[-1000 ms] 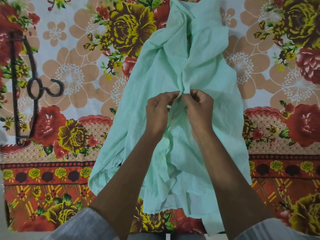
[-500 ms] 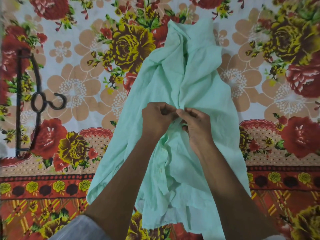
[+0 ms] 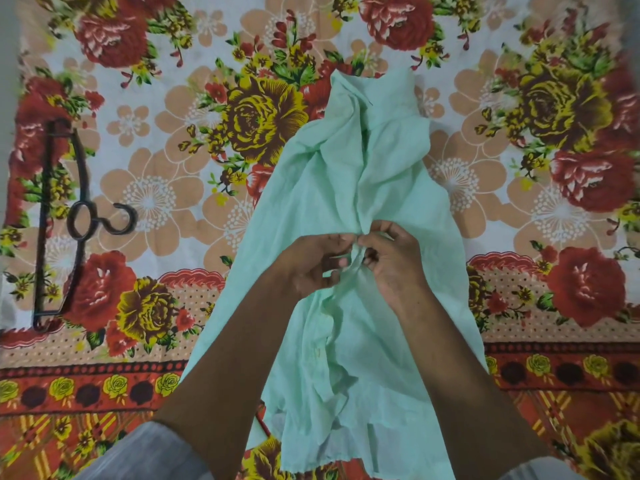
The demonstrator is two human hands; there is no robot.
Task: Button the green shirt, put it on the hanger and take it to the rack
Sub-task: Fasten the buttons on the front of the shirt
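Note:
A pale green shirt lies rumpled on a floral bedsheet, collar at the far end, hem toward me. My left hand and my right hand meet at the middle of the shirt front. Both pinch the front edges of the cloth together between curled fingers and thumbs. The button itself is hidden by my fingers. A dark metal hanger lies flat on the sheet far to the left, its hook pointing right, well apart from both hands.
The floral bedsheet covers the whole surface around the shirt. A grey strip of wall or floor runs along the left edge. No rack is in view.
The view has tilted up, so shirt and hands sit lower in frame. My hands have shifted slightly down the shirt front and still pinch the edges together.

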